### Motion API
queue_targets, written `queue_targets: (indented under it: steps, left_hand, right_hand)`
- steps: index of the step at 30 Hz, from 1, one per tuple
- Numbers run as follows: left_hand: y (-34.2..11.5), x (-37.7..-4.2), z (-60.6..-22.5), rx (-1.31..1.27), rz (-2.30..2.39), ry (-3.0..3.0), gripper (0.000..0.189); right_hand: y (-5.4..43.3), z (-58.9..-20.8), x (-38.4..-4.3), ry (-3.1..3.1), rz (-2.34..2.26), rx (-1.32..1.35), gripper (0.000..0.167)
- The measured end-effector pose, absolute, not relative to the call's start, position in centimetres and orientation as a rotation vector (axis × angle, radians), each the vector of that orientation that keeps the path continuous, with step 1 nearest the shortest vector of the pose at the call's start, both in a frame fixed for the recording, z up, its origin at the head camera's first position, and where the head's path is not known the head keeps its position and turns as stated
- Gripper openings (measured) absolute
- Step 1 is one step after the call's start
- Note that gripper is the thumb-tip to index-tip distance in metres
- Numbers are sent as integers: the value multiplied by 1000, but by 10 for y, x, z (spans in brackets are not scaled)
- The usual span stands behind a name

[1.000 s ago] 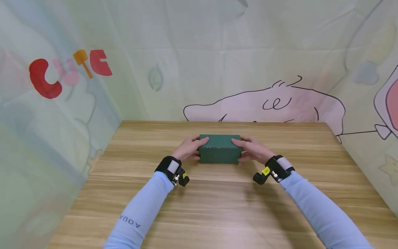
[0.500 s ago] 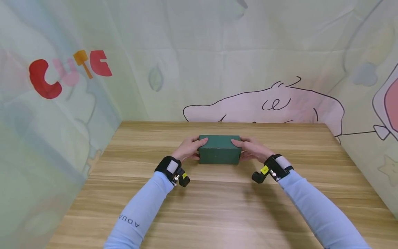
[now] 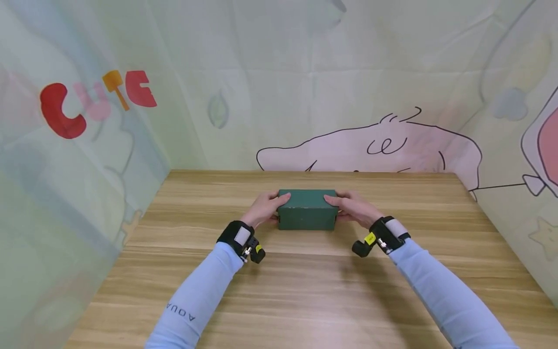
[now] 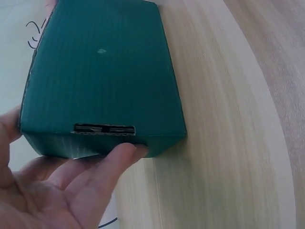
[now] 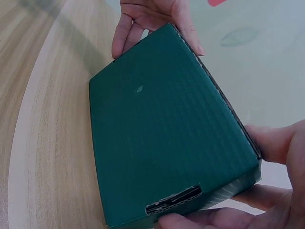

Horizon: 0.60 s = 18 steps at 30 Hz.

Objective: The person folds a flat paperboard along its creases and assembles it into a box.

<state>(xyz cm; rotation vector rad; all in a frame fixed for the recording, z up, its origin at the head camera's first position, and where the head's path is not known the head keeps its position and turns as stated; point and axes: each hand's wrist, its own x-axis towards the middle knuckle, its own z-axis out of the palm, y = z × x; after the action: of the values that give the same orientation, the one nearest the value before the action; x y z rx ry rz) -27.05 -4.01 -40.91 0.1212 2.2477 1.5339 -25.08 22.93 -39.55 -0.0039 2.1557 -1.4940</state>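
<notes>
A dark green cardboard box (image 3: 307, 218) with a lid stands toward the far side of the wooden table. My left hand (image 3: 262, 208) grips its left end, thumb on the top edge and fingers against the end wall. At the opposite end my right hand (image 3: 356, 208) holds it the same way, thumb over the top. In the left wrist view the box (image 4: 105, 67) has a slot at the edge beside the fingers. The right wrist view shows a like slot on the box (image 5: 167, 129), with both hands around its ends. What the box contains is hidden.
The wooden table (image 3: 305, 291) spreads around the box. Behind it hangs a printed cloth backdrop (image 3: 279, 87) that meets the table's far edge. Cloth walls also flank the left and right sides. Each wrist wears a strapped camera, such as the right one (image 3: 364, 246).
Both hands keep their hold on the ends of the box, which stays in nearly the same place. The lower fingers of the right hand have shifted slightly behind the box's end.
</notes>
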Motion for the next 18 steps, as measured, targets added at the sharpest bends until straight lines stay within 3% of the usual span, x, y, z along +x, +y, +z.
queue_targets:
  steps: [10,18]
  left_hand:
    - [-44,-270,-407,128,1524,2246,66]
    - [-47,-268,-399,174,1514,2261,69]
  right_hand:
    - [227,-399,-251,2194,-1503,29,89]
    - [225,-400,-248,2325,-1482,-12,80]
